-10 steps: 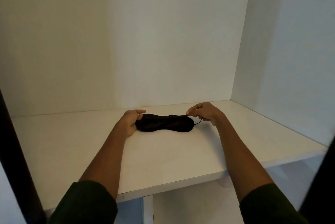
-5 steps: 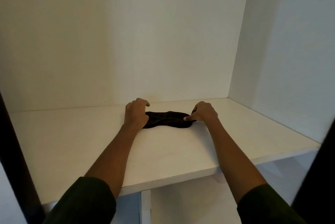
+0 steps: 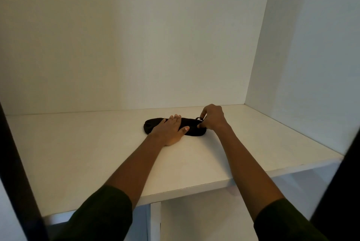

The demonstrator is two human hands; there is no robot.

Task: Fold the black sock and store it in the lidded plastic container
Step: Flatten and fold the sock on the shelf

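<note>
Your left hand (image 3: 169,130) lies flat and open, palm down, across the middle of the black sock (image 3: 192,128), pinning it without gripping anything. Your right hand (image 3: 212,118) is curled at the sock's right end, thumb and fingers pinched together on the edge there, where a small dark loop (image 3: 199,118) sticks up beside the fingertips. Whether the pinch has the loop itself or the sock's hem is too small to tell.

By the look of it you are in the folding step: one hand anchors, the other has hold of an end. The sock lies stretched out lengthwise, left to right, so no fold seems made yet. The next move likely calls for you to lift the pinched end and carry it over toward the left end, sliding the flat hand out of the way so the two halves can meet squarely. Thin knit like this tends to bunch, so keep the anchor firm until the end lands.

The sock rests toward the back of a white shelf (image 3: 97,153), otherwise bare, inside a white cabinet with a back panel (image 3: 136,45) and a right side wall (image 3: 311,55). The lidded plastic container is nowhere in view; you will need to find it before storing.
</note>
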